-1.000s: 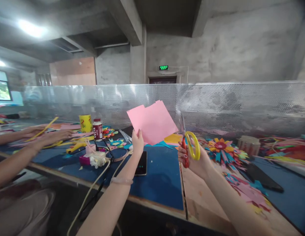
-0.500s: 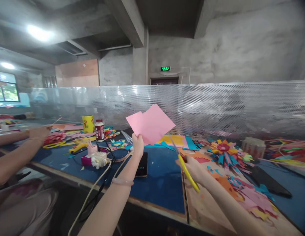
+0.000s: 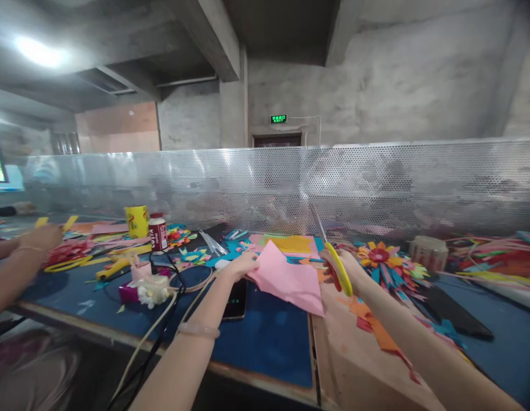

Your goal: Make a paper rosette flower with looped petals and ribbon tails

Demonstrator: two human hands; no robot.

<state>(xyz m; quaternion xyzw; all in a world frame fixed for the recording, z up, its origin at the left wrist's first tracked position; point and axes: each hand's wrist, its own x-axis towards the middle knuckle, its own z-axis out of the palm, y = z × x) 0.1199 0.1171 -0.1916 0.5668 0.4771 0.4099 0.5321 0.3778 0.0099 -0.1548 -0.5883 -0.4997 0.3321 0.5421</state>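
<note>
A creased sheet of pink paper (image 3: 286, 279) is pinched at its left edge by my left hand (image 3: 241, 265), low over the blue table. My right hand (image 3: 344, 271) is wrapped round the yellow handles of a pair of scissors (image 3: 339, 265), whose blades point up and away, apart from the paper. A phone (image 3: 236, 302) lies partly under my left wrist. Behind the pink sheet rests a stack of yellow, pink and blue paper (image 3: 290, 244). To the right of my right hand sits an orange, blue and pink paper flower (image 3: 382, 257).
On the left stand a yellow can (image 3: 137, 221) and a dark red bottle (image 3: 158, 231), near a glue gun (image 3: 114, 267) and cables. A co-worker's hands (image 3: 44, 240) hold yellow strips at far left. Orange scraps (image 3: 382, 331) lie right; a perforated metal screen (image 3: 256, 182) runs behind.
My left hand has lowered the pink paper from upright to near the tabletop. My right hand has raised the scissors slightly. The view has turned a little to the right.
</note>
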